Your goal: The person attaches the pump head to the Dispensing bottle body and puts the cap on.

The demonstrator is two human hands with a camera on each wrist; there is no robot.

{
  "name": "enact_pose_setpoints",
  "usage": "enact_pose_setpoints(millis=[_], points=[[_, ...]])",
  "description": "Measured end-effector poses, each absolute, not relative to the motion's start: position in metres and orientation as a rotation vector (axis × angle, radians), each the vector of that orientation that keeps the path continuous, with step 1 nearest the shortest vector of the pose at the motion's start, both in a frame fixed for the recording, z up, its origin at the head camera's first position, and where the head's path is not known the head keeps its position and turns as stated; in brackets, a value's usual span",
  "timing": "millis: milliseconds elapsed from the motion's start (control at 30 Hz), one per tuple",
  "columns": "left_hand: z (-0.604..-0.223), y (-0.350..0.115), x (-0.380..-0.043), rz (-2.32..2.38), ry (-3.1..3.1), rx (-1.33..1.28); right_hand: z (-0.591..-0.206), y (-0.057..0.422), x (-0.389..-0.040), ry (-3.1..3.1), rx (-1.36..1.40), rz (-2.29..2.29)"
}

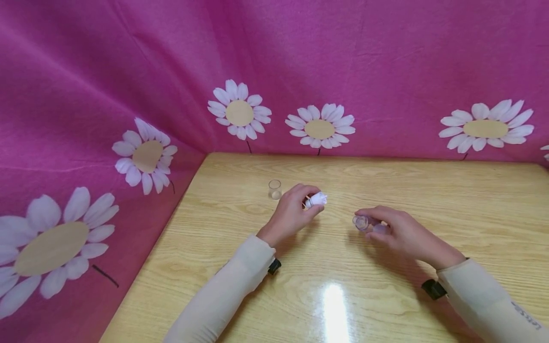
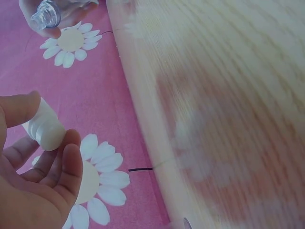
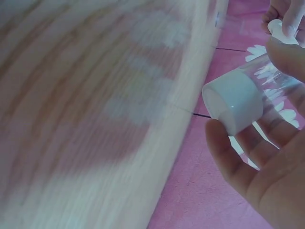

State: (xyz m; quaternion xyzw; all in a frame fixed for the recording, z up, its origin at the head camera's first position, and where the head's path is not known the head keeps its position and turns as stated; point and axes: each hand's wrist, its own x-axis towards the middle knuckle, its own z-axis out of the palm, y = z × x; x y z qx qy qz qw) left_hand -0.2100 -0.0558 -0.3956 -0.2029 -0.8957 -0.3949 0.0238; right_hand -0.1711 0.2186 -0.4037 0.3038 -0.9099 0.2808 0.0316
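Observation:
My left hand pinches a small white pump top between thumb and fingers, above the table. In the left wrist view the pump top is a smooth white cylinder with a stepped collar. To the right, my right hand grips a clear bottle, its bare neck pointing left towards the left hand. The right wrist view shows the wide white base of that bottle, with fingers below and thumb above. A clear cap stands on the table just beyond the left hand.
The wooden table has its left edge near the left arm and its back edge against a pink cloth printed with large daisies. A bright light reflection lies on the wood at the front. Each wrist wears a black camera band.

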Motion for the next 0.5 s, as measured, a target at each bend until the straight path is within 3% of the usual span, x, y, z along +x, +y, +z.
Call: enact_pose_setpoints(millis=[500], points=[[-0.3987, -0.0601, -0.2068, -1.226, -2.708, -0.676, -0.3997, 0.2126, -0.1747, -2.817, 0.88, 0.806]])
